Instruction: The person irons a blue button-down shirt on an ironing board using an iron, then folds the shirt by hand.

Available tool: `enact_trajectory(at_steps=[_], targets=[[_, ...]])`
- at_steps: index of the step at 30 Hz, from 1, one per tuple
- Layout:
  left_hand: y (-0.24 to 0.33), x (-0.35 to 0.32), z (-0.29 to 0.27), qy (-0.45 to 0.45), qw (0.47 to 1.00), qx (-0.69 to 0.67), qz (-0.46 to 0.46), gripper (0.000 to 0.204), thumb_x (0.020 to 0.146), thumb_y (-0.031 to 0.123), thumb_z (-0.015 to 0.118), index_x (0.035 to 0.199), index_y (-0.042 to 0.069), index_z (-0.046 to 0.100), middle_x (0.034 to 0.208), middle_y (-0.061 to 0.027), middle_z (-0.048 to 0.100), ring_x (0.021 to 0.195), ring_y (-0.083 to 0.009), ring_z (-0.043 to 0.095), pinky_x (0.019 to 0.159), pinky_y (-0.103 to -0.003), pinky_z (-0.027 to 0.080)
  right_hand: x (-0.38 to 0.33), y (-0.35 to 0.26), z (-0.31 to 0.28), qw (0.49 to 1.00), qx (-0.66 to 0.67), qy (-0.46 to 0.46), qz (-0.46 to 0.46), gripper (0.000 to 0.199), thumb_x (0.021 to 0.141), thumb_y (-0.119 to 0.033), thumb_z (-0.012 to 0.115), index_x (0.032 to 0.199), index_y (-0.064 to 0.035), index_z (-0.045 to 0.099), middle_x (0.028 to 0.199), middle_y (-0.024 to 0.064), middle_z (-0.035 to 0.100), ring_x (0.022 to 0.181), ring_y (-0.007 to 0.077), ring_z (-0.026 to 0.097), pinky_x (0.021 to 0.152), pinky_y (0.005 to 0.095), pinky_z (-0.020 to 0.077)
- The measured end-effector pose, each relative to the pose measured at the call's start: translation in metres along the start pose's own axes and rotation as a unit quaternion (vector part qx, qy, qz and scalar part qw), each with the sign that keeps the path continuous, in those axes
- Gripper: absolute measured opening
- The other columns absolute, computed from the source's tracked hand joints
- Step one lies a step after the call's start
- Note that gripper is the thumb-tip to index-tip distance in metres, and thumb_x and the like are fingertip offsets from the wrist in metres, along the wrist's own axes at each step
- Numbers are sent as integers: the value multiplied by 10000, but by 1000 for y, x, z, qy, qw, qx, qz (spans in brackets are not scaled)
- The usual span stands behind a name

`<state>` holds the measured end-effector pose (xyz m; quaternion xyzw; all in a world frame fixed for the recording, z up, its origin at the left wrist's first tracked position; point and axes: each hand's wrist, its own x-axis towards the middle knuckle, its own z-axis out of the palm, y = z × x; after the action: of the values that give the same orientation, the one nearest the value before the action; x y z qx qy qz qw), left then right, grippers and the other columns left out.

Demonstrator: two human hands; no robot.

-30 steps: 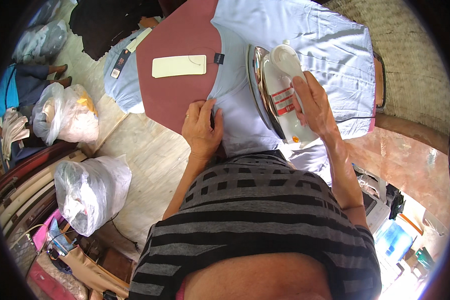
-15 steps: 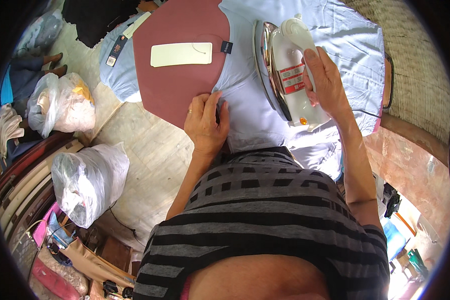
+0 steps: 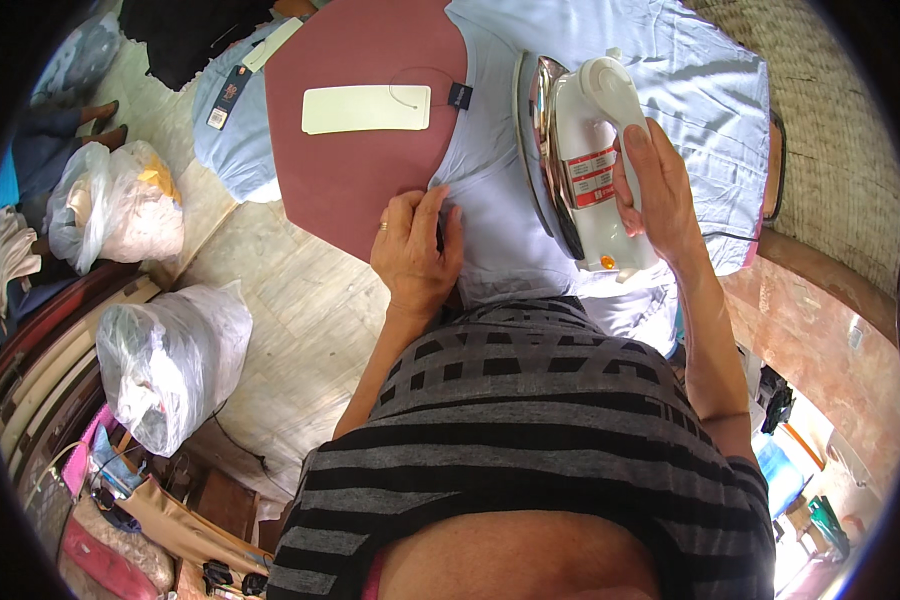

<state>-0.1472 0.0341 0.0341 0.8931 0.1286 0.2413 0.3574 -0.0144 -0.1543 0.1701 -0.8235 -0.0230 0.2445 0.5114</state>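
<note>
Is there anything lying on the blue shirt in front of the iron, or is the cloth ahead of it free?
Nothing visible lies on the light blue shirt ahead of the iron. The right hand grips its handle; the left hand presses the shirt's edge off to the side.

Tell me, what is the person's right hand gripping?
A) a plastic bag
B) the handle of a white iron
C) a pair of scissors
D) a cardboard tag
B: the right hand wraps the handle of the white iron, which sits on the pale blue garment.
</note>
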Motion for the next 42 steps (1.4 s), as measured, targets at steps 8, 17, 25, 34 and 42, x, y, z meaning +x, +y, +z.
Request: enact_trajectory(at_steps=[8, 17, 25, 34, 42], targets=[[1, 0, 1, 12, 1000, -9, -11, 285, 766, 92, 764, 1042, 104, 695, 919, -50, 624, 768, -236, 623, 643, -331, 495, 2, 0, -4, 999, 14, -14, 34, 394, 1058, -429, 405, 1019, -49, 498, 608, 6, 420, 411, 74, 378, 379, 231, 318], [2, 2, 1, 6, 1000, 6, -27, 298, 748, 81, 775, 1036, 112, 700, 905, -49, 625, 767, -227, 627, 649, -328, 502, 13, -13, -9, 999, -5, -15, 34, 391, 1064, -418, 392, 1053, -43, 502, 611, 0, 420, 411, 66, 378, 374, 218, 311], [0, 1, 2, 17, 1000, -2, -22, 287, 748, 75, 775, 1024, 99, 701, 900, -54, 624, 768, -231, 628, 640, -329, 500, 20, -13, -6, 999, 5, -6, 34, 414, 1056, -440, 405, 1048, -37, 501, 598, -5, 411, 402, 66, 375, 371, 228, 303], [-1, 1, 1, 19, 1000, -16, -12, 284, 758, 70, 768, 1032, 93, 697, 909, -56, 629, 777, -227, 629, 641, -330, 502, 29, -13, 4, 1000, 6, -2, 8, 403, 1048, -445, 425, 1009, -49, 491, 583, 6, 408, 397, 76, 346, 380, 242, 302], [-1, 2, 0, 28, 1000, -14, 0, 264, 778, 94, 759, 1034, 96, 700, 916, -46, 623, 774, -224, 626, 642, -325, 501, -9, 2, -19, 996, 74, 30, 41, 373, 1054, -420, 412, 976, -60, 471, 625, 25, 438, 397, 89, 370, 375, 241, 299]])
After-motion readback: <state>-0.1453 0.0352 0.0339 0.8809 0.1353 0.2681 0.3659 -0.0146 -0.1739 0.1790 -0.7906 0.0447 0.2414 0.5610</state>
